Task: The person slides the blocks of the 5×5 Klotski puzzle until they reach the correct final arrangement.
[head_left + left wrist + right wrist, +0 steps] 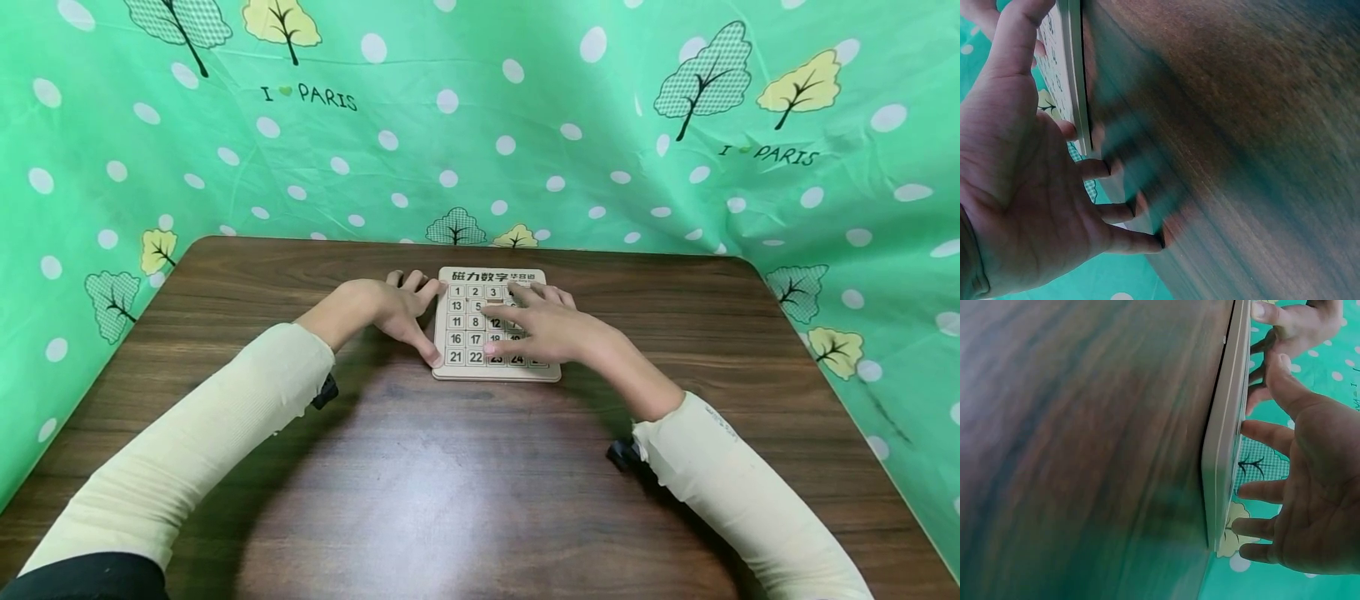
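A magnetic number sliding puzzle (pixel 465 348), a pale flat board of numbered square tiles with Chinese lettering along its top, lies on the table. My left hand (pixel 401 312) spans its left edge, thumb at the lower left corner and index fingertip by the upper left. In the left wrist view, the other left fingers stand spread on the wood. Over the board's right half is my right hand (pixel 551 325), its fingers spread; the index fingertip is over the second row, near the 5 tile. That hand hides several right-hand tiles. A dark gap shows under the 3 tile.
The brown wood-grain table (pixel 420 483) extends all round the board. Behind it and at both sides hangs a green cloth (pixel 480 117) with white dots and printed trees. Pale sleeves (pixel 217 425) cover both forearms, with a small black piece under each cuff.
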Demonstrator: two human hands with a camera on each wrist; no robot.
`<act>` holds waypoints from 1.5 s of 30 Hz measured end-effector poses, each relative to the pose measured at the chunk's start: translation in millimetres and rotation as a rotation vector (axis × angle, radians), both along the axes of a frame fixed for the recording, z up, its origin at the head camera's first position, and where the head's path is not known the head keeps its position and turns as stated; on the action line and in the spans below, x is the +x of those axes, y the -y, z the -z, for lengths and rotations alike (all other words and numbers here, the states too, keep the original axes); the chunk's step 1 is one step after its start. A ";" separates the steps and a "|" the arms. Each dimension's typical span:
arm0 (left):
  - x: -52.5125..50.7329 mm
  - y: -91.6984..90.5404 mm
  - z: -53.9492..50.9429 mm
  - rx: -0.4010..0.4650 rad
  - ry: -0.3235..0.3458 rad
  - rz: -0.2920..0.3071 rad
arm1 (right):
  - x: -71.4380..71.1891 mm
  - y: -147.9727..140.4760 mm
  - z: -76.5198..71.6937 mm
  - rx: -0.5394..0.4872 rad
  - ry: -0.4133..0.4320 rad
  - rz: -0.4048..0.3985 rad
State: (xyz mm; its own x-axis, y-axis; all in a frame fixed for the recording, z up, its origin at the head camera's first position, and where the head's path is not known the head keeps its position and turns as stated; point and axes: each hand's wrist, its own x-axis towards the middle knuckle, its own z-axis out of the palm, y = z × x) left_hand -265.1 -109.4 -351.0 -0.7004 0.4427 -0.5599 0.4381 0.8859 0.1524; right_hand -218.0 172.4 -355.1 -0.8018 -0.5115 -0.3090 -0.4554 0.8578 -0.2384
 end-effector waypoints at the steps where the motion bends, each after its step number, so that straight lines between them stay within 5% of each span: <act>1: 0.0 -0.1 -0.1 -0.001 0.001 0.000 | 0.1 -1.7 -0.1 0.003 0.001 0.007; 18: -1.2 -0.1 0.3 -0.017 0.007 -0.005 | 15.5 -37.3 -3.5 -0.034 -0.022 0.015; 29: -1.7 2.6 -0.6 -0.015 0.009 -0.002 | 16.9 -6.7 0.0 -0.036 -0.014 -0.061; 39: -2.0 0.4 -0.6 -0.016 0.006 0.002 | 1.8 5.0 1.7 0.013 -0.041 -0.021; 45: -1.3 -1.1 0.0 -0.014 0.013 0.001 | 6.0 -4.4 -0.9 -0.001 -0.034 -0.021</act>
State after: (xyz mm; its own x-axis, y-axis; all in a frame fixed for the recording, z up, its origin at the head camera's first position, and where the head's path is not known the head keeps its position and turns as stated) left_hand -266.3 -108.3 -351.1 -0.6928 0.4353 -0.5749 0.4369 0.8876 0.1456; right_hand -212.0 176.8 -354.2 -0.8008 -0.5288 -0.2810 -0.4815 0.8476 -0.2230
